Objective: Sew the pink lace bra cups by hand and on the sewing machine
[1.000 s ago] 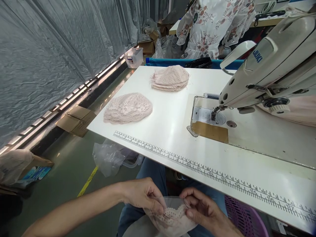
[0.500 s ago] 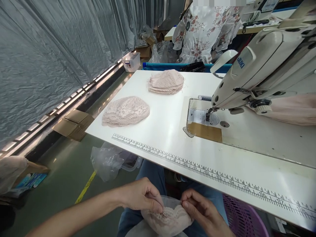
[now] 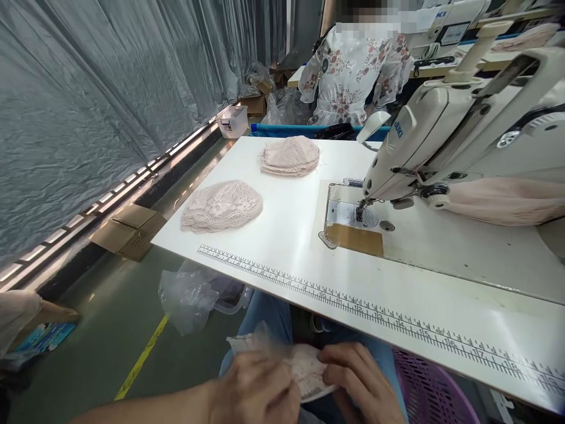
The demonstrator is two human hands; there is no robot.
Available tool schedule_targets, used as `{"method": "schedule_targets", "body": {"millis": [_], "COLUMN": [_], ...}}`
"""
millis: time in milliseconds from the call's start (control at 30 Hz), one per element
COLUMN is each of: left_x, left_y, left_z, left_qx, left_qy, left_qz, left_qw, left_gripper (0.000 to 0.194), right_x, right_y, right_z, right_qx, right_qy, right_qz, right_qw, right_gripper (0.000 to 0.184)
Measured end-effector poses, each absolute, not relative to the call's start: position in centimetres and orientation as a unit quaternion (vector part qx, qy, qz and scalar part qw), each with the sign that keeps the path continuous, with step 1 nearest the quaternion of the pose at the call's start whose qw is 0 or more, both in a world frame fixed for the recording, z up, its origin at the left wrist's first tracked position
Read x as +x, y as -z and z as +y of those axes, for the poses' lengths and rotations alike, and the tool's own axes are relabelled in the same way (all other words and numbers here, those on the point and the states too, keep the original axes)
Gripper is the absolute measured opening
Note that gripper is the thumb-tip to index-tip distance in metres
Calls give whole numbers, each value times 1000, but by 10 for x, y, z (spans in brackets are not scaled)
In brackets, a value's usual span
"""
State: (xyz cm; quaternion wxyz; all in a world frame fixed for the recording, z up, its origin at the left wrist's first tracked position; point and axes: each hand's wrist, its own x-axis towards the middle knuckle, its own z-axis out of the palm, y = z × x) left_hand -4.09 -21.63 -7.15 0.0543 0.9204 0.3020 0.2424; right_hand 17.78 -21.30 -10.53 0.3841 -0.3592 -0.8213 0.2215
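Low in the head view, over my lap, both hands grip a pale pink lace piece (image 3: pixel 304 366) with a bit of clear plastic around it. My left hand (image 3: pixel 256 391) is closed on its left side, somewhat blurred. My right hand (image 3: pixel 359 380) pinches its right edge. On the white sewing table (image 3: pixel 300 247) lie two stacks of lace pieces: one near the left edge (image 3: pixel 220 206) and one further back (image 3: pixel 290 156). A white sewing machine (image 3: pixel 463 129) stands at the right.
A printed ruler (image 3: pixel 353 303) runs along the table's front edge. A person in a floral dress (image 3: pixel 353 76) sits behind the table. Cardboard boxes (image 3: pixel 128 229), a plastic bag (image 3: pixel 189 294) and a purple basket (image 3: pixel 432 388) sit on the floor. Plastic sheeting hangs at left.
The camera has tilted up and shifted right. My left hand slid lower and nearer with the lace piece, and the lace now sits flatter between both hands.
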Motion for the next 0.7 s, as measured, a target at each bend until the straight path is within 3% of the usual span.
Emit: {"method": "schedule_targets", "body": {"millis": [100,333,700], "left_x": [-36,-33,-35], "left_y": [76,74,82], "left_z": [-226,-219,-222], "left_qx": [907,914,921], "left_qy": [-306,-332,-313], "left_qz": [288,228,229], "left_qw": [-18,-55,-38], "left_gripper": [42,44,38], "right_x": [179,176,175], "right_y": [110,118,114], "right_z": [-216,-219,-216], "right_qx": [-377,-378,-375], "right_qy": [-186,-224,-251], "right_qz": [-813,-780,-774], "right_qw": [403,446,444], "right_gripper": [10,22,21]}}
